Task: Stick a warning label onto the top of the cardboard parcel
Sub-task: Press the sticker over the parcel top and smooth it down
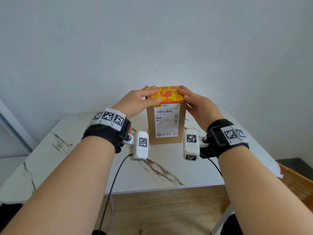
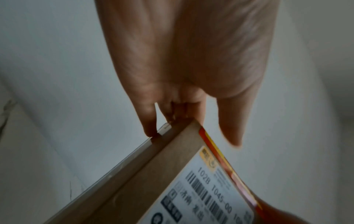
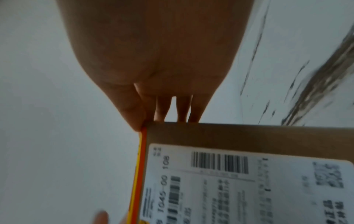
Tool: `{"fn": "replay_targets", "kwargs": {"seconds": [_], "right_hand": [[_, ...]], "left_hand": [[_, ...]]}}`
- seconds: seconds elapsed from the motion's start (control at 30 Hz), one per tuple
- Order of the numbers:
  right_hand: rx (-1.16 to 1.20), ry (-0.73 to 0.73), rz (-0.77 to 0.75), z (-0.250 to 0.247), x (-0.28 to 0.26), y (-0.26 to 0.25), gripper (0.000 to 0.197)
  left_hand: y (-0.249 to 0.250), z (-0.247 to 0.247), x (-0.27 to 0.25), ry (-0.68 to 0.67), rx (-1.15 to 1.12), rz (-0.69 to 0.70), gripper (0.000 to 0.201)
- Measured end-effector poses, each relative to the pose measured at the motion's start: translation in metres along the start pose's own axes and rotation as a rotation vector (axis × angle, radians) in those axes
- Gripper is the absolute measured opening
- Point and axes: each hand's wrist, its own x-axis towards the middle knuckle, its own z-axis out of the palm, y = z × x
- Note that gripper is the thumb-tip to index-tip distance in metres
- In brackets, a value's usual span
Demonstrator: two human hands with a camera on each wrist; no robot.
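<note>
A tall brown cardboard parcel [image 1: 150, 126] stands upright on the marble table [image 1: 84, 150], with a white shipping label [image 1: 166, 121] on its near face. A red and yellow warning label [image 1: 166, 95] lies on its top. My left hand [image 1: 140, 99] rests on the top left edge, the thumb lying flat on the label's left part. My right hand [image 1: 194, 102] rests on the top right edge, touching the label's right part. The left wrist view shows straight fingers [image 2: 151, 118] down the parcel's [image 2: 153, 174] side. In the right wrist view the fingers [image 3: 182, 109] reach behind the parcel [image 3: 229, 133] beside the label's edge [image 3: 140, 166].
A plain pale wall stands close behind the table. The wooden floor [image 1: 160, 209] shows past the table's near edge. A dark surface [image 1: 294, 163] and a wooden piece [image 1: 298, 184] sit to the right of the table.
</note>
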Motion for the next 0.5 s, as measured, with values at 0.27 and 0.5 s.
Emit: {"fn": "replay_targets", "kwargs": {"seconds": [0.27, 0.5], "right_hand": [[-0.209, 0.237, -0.133, 0.019, 0.003, 0.002, 0.021], [-0.880, 0.242, -0.244, 0.033, 0.012, 0.001, 0.041]], "left_hand": [[0.004, 0.016, -0.005, 0.208, 0.136, 0.054, 0.036], [0.009, 0.022, 0.009, 0.195, 0.331, 0.054, 0.044]]}}
